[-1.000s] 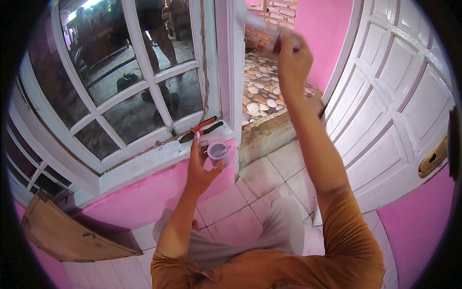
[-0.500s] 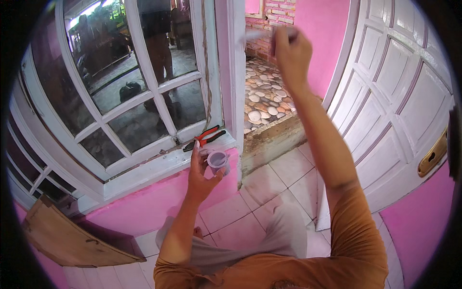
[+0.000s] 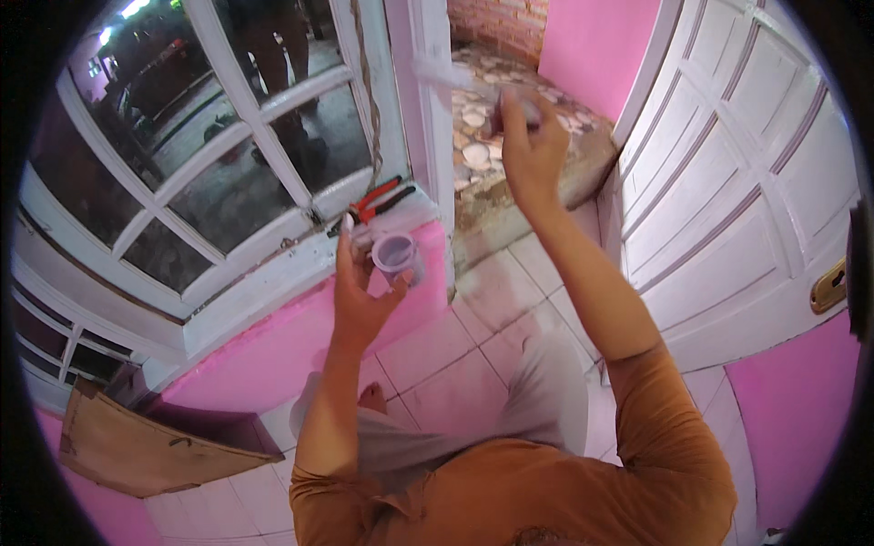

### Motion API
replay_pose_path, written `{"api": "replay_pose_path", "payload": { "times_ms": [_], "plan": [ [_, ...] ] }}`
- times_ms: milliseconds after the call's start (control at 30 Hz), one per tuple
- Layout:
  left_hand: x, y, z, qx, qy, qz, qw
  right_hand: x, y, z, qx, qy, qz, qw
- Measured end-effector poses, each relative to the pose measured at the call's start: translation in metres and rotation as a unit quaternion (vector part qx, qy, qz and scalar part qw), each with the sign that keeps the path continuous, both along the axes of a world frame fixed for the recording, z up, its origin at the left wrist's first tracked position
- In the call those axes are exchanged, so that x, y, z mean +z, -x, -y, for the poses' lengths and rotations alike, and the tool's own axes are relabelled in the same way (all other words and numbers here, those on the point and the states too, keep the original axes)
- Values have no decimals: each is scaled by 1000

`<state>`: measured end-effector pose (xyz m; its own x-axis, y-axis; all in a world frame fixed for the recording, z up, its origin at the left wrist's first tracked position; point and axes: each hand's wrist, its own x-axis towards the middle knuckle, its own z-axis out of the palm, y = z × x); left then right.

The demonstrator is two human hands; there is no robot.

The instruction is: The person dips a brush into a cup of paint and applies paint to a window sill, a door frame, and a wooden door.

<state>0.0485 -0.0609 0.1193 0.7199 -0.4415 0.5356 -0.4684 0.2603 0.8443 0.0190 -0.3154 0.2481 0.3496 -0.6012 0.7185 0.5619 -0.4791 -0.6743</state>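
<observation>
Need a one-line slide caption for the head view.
Left hand holds a small paint cup while right hand brushes the white door frame.

White window sill [image 3: 300, 264] above pink wall, carrying red-handled pliers [image 3: 382, 196] near its right end. Pale tiled floor [image 3: 437, 350] below, with a brown board [image 3: 146, 450] lying at left.

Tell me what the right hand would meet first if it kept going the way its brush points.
Likely the white door frame: the right hand aims its brush up-left, the tip seemingly at the frame, though blur hides contact.
</observation>
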Motion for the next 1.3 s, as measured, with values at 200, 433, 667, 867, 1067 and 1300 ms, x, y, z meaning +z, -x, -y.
{"api": "replay_pose_path", "payload": {
  "times_ms": [200, 433, 667, 867, 1067, 1300],
  "plan": [
    [4, 2, -9, 32, -8, -4, 999, -165, 38, 3, 39, -131, -145, 980],
    [12, 9, -17, 60, -59, -3, 996, -255, 55, -6, 22, -234, -239, 942],
    [6, 6, -20, 66, -81, 6, 995, -210, 27, -14, 11, -196, -229, 953],
    [10, 6, -22, 61, -80, 31, 994, -232, 43, -14, 21, -271, -166, 948],
    [4, 3, -22, 76, -83, 26, 993, -213, 28, -30, 29, -257, -144, 955],
    [12, 6, -25, 110, -81, -6, 991, -277, 55, -13, -13, -303, -143, 942]
  ]
}}
